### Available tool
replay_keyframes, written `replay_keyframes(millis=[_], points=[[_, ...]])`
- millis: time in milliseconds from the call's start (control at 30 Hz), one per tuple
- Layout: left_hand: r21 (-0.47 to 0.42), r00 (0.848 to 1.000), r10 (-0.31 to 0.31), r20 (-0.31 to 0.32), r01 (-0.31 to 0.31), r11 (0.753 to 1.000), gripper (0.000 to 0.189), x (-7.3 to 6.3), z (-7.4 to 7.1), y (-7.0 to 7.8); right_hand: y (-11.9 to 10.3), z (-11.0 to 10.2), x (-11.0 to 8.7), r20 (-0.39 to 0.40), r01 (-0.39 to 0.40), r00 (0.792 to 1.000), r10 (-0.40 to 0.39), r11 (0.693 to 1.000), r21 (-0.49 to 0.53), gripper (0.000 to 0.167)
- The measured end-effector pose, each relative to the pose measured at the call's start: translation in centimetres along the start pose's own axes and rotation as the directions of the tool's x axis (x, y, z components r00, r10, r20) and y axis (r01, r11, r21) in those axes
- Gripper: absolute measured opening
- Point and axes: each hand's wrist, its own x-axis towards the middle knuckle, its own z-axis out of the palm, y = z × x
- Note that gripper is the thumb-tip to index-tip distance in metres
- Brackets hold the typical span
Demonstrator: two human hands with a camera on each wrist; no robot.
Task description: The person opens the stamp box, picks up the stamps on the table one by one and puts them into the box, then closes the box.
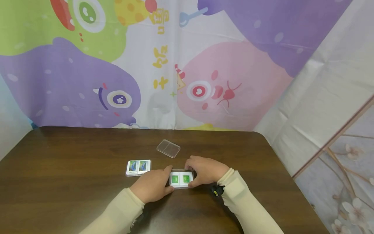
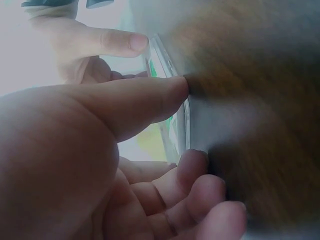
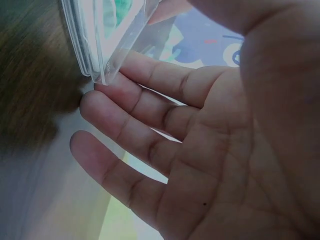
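A clear plastic case [image 1: 181, 187] lies on the table in front of me, holding two white cards with green square pictures side by side. My left hand [image 1: 154, 185] grips its left end, thumb at the near edge and a finger at the far edge. On the other end, my right hand [image 1: 208, 170] holds it with the thumb at the near corner and fingers at the far one. The left wrist view shows the left thumb [image 2: 165, 97] against the case's rim. In the right wrist view, fingertips touch a corner of the layered clear case [image 3: 102, 65].
Behind the hands lies a loose clear plastic lid [image 1: 168, 149] with a dividing line. A second case with two blue-and-green picture cards [image 1: 138, 167] sits left of it, close to my left hand. The brown table [image 1: 73, 152] ends at a cartoon-printed curtain [image 1: 163, 107].
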Motion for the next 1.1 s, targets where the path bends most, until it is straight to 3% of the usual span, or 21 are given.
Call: replay_keyframes(millis=[1100], points=[[-0.014, 1.0, 0.008, 0.015, -0.007, 1.0, 0.064, -0.04, -0.22, -0.01, -0.26, 0.07, 0.1, 0.026, -0.014, 1.0, 0.014, 1.0, -0.005, 0.046]])
